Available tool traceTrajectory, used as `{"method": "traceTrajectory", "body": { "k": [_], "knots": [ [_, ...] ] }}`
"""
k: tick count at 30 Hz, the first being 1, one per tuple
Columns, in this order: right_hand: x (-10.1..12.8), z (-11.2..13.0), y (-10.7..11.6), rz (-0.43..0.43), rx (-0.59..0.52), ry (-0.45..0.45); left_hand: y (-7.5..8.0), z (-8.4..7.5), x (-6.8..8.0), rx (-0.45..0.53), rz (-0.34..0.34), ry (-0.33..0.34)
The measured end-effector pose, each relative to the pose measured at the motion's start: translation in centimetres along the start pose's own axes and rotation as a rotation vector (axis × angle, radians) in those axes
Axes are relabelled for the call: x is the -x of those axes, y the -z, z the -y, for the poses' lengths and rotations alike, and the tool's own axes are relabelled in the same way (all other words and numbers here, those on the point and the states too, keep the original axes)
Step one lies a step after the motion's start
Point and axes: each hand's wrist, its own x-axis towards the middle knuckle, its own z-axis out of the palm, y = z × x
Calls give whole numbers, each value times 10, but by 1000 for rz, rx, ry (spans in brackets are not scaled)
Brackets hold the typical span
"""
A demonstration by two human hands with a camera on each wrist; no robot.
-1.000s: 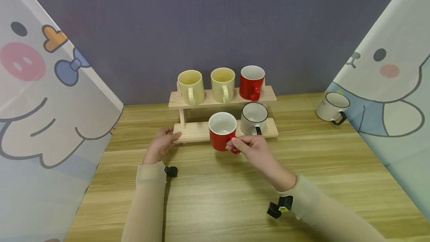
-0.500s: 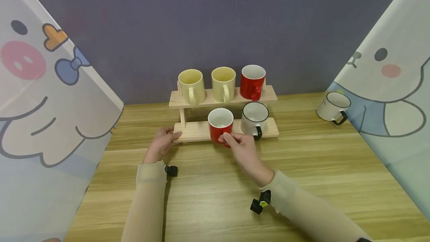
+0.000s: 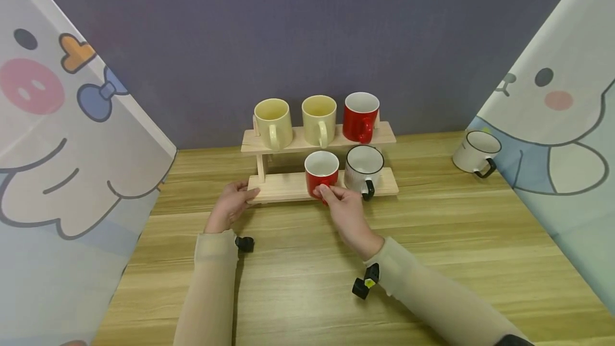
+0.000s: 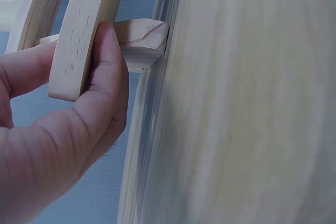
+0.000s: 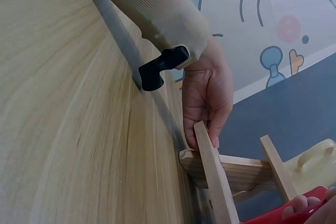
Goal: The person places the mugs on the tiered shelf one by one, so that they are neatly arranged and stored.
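In the head view a two-tier wooden rack [image 3: 281, 187] stands against the back wall. My left hand [image 3: 230, 204] pinches the left end of its lower board [image 4: 79, 40], thumb on one face and fingers on the other. My right hand [image 3: 349, 218] grips the handle of a red mug [image 3: 314, 179] with a white inside. The mug is upright over the middle of the lower board, left of a white mug with black rim [image 3: 357, 175]. My right fingers cover most of the handle. In the right wrist view only part of the red mug [image 5: 268, 217] shows.
On the upper board stand two yellow mugs, one at left [image 3: 281, 130] and one in the middle [image 3: 317, 122], plus another red mug [image 3: 354, 124] at right. A white mug with a black handle [image 3: 468, 158] sits far right on the wooden table [image 3: 298, 282], near the side panel.
My right hand has carried the red mug back and slightly right, from in front of the rack to over the lower board, beside the white mug. My left hand has kept still.
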Motion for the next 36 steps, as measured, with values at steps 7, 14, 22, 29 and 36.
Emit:
{"method": "traceTrajectory", "body": {
  "k": [7, 14, 22, 29, 36],
  "knots": [
    [-7, -5, -1, 15, 31, -21, -2, 0, -1, 36, 1, -9],
    [-12, -5, 1, 18, 68, -47, -2, -1, -1, 32, 6, -9],
    [-15, -5, 3, 35, 92, -50, -1, 0, -1, 14, -4, -4],
    [-14, -8, 5, 23, 94, -38, 0, 1, -1, 5, 1, -4],
    [-9, -9, 14, 36, 109, -24, -1, 1, -1, 36, 3, -20]
  ]
}}
